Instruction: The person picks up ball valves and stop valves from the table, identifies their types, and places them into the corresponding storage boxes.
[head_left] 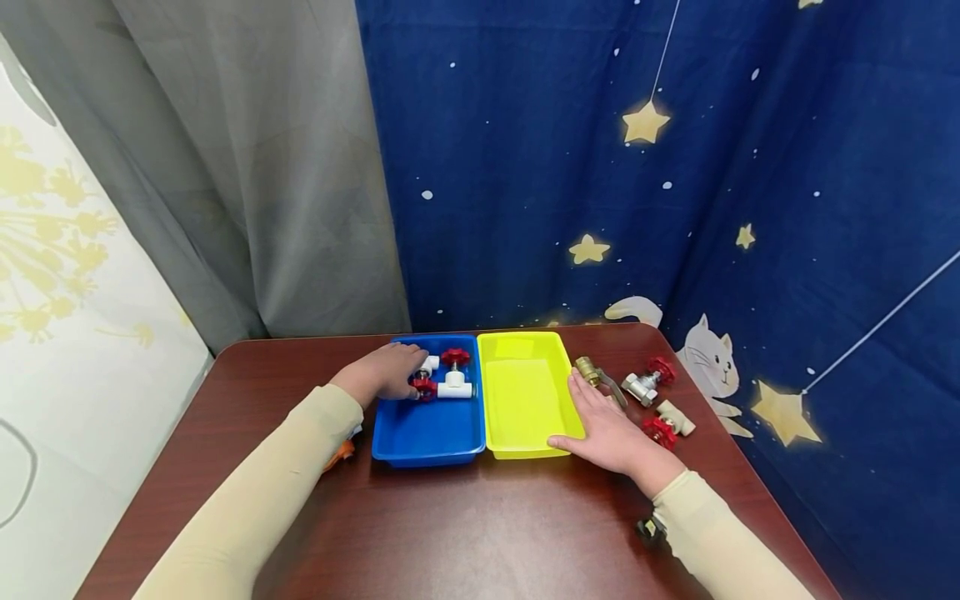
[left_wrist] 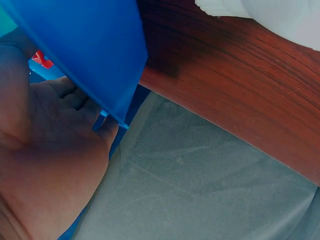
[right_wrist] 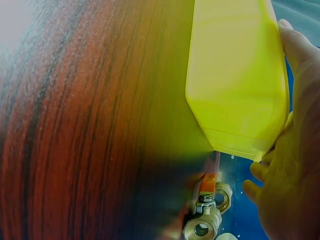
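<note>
A blue tray [head_left: 429, 429] stands beside a yellow tray [head_left: 525, 400]. My left hand [head_left: 386, 371] reaches over the blue tray's left rim, its fingers beside two white pipe valves with red handwheels. One white valve [head_left: 454, 387] lies plainly in sight; the other [head_left: 423, 388] is partly covered by the hand. In the left wrist view the palm lies under the blue rim, and the fingertips are mostly hidden. My right hand [head_left: 607, 429] rests along the yellow tray's right rim, with fingers extended and thumb spread to the near corner. Just beyond those fingers lies a brass valve [head_left: 588, 371].
Right of the yellow tray lie a silver valve [head_left: 641, 387] with a red handwheel and a beige valve [head_left: 675, 417] with another. An orange item [head_left: 341, 454] shows partly beneath the left sleeve. Curtains [head_left: 525, 167] hang behind the brown table [head_left: 465, 533].
</note>
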